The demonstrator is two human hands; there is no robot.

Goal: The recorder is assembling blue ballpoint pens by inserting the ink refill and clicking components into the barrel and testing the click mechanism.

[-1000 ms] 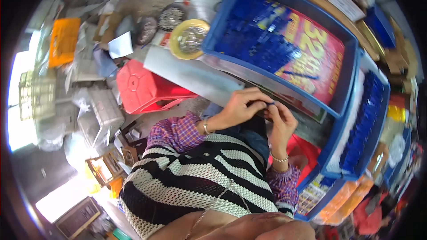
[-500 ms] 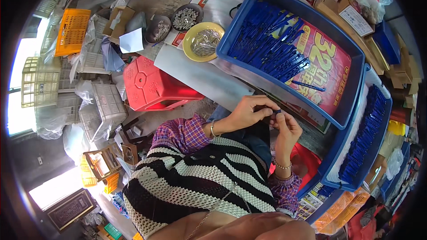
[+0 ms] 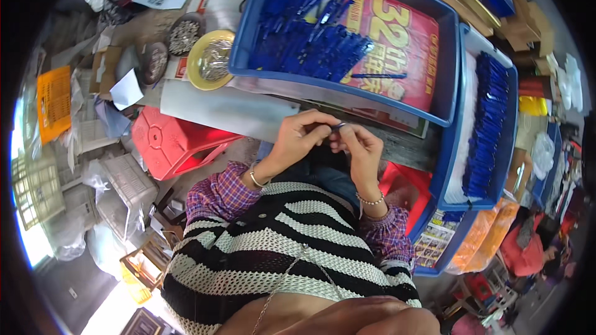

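My left hand [image 3: 301, 138] and my right hand [image 3: 361, 150] meet in front of my body, fingertips pinched together. Between them is a small dark blue piece [image 3: 338, 126], mostly covered by the fingers, so its exact kind does not show. Just beyond the hands stands a large blue tray [image 3: 335, 93] on the table. Many long, slender blue pieces [image 3: 310, 40] lie heaped in its left part, over a red and yellow printed sheet [image 3: 400, 43]. A yellow bowl [image 3: 197, 65] of thin silvery metal parts sits left of the tray.
Two dark bowls of small parts, one of them a round bowl [image 3: 185, 34], stand beside the yellow bowl. At the right is a second blue tray [image 3: 509, 130] packed with blue pieces [image 3: 487, 124]. A red stool [image 3: 164, 139] is at the left. A grey sheet [image 3: 220, 107] covers the table's near edge.
The view has shifted, so the trays and bowls appear further left and higher. Both hands stay together on the small blue piece, which now lies more visibly between the fingertips.
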